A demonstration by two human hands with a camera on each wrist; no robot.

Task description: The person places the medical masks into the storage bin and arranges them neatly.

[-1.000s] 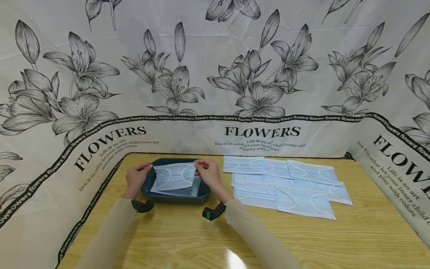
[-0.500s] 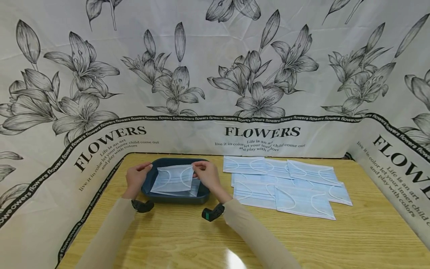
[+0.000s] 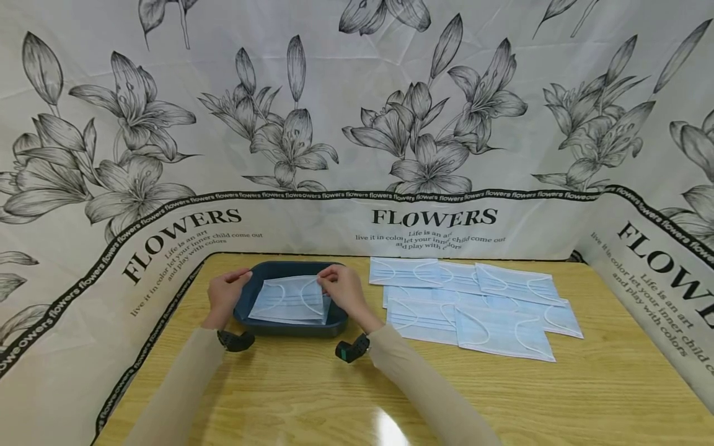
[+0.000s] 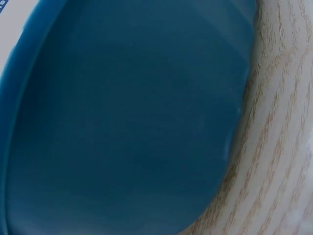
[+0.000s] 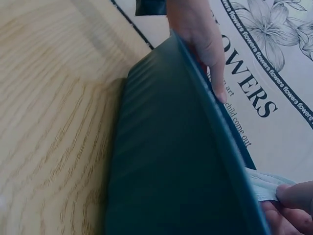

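Observation:
Inside a dark blue plastic tray (image 3: pixel 295 329) lie blue disposable face masks, stacked one over another. My right hand (image 3: pixel 340 288) pinches the upper right corner of the top mask (image 3: pixel 286 300), which lies face up with its ear loops showing. In the right wrist view, thumb and fingers hold the pale mask edge (image 5: pixel 266 185) just past the tray rim. My left hand (image 3: pixel 224 296) is at the tray's left end, its fingertips right at the rim and apart from the mask. One of its fingers reaches straight over the rim in the right wrist view. The left wrist view shows mostly the tray's outer wall (image 4: pixel 132 117).
Several overlapping face masks (image 3: pixel 504 331) are spread on the wooden table (image 3: pixel 312 396) to the right of the tray. A white flower-printed cloth (image 3: pixel 312 223) stands behind the table and along both sides.
The mask's upper left corner has come away from my left fingertips and the mask has settled flatter into the tray. My right hand has shifted slightly left and down with its corner.

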